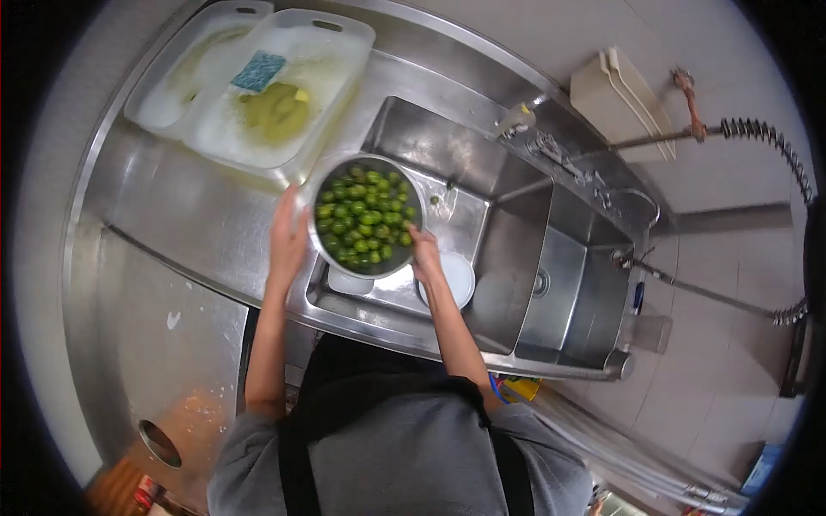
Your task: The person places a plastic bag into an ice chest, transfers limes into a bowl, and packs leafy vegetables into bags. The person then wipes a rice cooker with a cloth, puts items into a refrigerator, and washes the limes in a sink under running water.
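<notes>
A round metal bowl (pixel 320 249) full of small green fruits (pixel 366 211) is over the left part of the sink basin. My right hand (pixel 422 252) grips its right rim, with the fingertips bent over the edge beside the fruits. Beside the bowl's left side is my left hand (pixel 289 230), its fingers stretched out and apart; whether it touches the rim I cannot tell. Below the bowl, a round white container (pixel 456 282) and a partly hidden pale container (pixel 349 282) sit in the basin. Two small green pieces lie on the basin floor.
Two translucent tubs (pixel 331 142) of sudsy water, one with a blue-green scouring pad (pixel 258 70), stand at the upper left. A second basin (pixel 559 284) is on the right. Taps (pixel 555 153) and a spring hose (pixel 766 142) are behind the sink. Beige trays (pixel 624 99) lean at the wall.
</notes>
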The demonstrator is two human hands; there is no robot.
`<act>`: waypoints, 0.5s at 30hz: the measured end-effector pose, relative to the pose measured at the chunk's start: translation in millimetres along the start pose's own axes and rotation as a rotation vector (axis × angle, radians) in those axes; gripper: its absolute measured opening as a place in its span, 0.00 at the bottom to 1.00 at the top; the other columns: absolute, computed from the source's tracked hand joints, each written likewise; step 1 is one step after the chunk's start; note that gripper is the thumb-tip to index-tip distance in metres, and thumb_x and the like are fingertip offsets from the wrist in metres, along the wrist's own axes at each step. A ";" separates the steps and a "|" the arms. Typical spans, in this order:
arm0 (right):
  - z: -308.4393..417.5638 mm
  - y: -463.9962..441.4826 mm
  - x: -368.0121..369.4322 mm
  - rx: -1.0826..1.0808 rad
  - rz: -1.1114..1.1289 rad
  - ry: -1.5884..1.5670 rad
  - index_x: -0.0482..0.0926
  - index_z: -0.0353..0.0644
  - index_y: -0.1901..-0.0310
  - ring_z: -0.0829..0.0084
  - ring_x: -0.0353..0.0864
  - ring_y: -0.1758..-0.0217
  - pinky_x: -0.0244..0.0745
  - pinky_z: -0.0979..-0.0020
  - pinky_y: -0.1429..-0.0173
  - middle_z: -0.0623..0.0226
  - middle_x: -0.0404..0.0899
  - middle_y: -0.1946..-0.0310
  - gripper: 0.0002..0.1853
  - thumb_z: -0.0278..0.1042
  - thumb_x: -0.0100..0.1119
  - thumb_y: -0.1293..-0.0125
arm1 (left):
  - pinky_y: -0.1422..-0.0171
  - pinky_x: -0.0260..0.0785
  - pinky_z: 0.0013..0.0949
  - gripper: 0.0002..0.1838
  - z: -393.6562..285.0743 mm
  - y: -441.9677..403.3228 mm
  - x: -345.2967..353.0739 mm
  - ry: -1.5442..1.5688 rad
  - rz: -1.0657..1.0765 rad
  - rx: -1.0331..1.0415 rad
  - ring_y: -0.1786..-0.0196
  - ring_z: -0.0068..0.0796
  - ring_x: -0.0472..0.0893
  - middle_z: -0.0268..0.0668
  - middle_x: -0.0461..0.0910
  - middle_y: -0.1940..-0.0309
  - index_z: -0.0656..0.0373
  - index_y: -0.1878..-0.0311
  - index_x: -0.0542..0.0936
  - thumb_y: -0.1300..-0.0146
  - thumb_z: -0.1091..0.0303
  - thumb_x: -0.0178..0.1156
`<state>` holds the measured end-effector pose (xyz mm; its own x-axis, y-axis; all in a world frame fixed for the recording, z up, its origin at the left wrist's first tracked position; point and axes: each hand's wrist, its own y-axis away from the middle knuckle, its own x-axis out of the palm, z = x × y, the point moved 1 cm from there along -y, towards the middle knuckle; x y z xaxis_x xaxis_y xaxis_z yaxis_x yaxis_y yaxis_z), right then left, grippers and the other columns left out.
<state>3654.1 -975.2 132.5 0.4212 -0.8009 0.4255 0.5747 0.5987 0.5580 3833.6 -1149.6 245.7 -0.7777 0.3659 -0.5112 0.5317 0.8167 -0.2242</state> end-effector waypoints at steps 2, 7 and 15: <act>-16.7 -6.4 17.9 -0.073 -0.039 0.513 0.73 0.33 0.56 0.73 0.73 0.64 0.70 0.71 0.62 0.62 0.76 0.64 0.17 0.41 0.51 0.38 | 0.46 0.63 0.31 0.19 34.7 25.4 -15.9 0.105 0.028 -0.302 0.48 0.32 0.71 0.45 0.72 0.50 0.65 0.46 0.69 0.36 0.63 0.47; -45.5 14.6 70.4 -0.258 -0.013 0.490 0.71 0.35 0.50 0.69 0.72 0.59 0.66 0.70 0.54 0.58 0.77 0.61 0.19 0.40 0.47 0.35 | 0.64 0.66 0.23 0.13 74.5 58.8 -55.4 0.185 -0.085 -0.500 0.67 0.20 0.73 0.35 0.75 0.67 0.64 0.51 0.72 0.36 0.69 0.45; -73.0 29.4 126.3 -0.359 0.198 0.732 0.71 0.33 0.56 0.49 0.72 0.61 0.67 0.57 0.54 0.43 0.68 0.58 0.22 0.47 0.45 0.36 | 0.68 0.66 0.23 0.15 156.2 86.6 -131.8 -0.056 -0.093 -0.609 0.66 0.18 0.73 0.32 0.74 0.64 0.62 0.49 0.71 0.35 0.65 0.47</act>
<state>3775.4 -1059.5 150.6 0.8159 -0.5593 -0.1467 0.5783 0.7888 0.2082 4034.6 -1196.8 164.1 -0.7840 0.2709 -0.5585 0.1629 0.9580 0.2360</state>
